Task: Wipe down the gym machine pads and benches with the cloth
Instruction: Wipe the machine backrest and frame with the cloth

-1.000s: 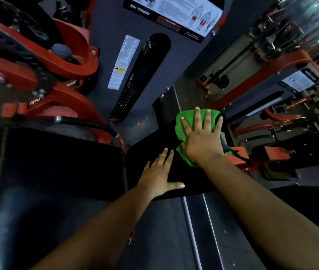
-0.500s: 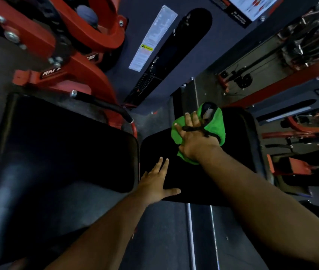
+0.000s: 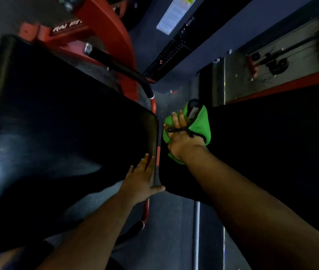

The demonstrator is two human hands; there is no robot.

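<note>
Padding in black vinyl fills most of the view: a large pad (image 3: 61, 137) on the left with a dull sheen, and a darker bench (image 3: 271, 152) on the right, the two parted by a narrow gap. The green cloth (image 3: 201, 123) lies at the bench's far left corner, bunched under the right hand (image 3: 184, 139), whose grip is curled and pinching the cloth against the vinyl; a thin black cord (image 3: 180, 129) crosses its knuckles. The left hand (image 3: 141, 182) rests flat with fingers spread on the large pad's near right edge, thumb reaching toward the bench. A red machine frame (image 3: 104, 32) stands beyond the pad, beside a dark weight-stack housing (image 3: 223, 32). Speckled grey floor (image 3: 170, 230) shows below.
</note>
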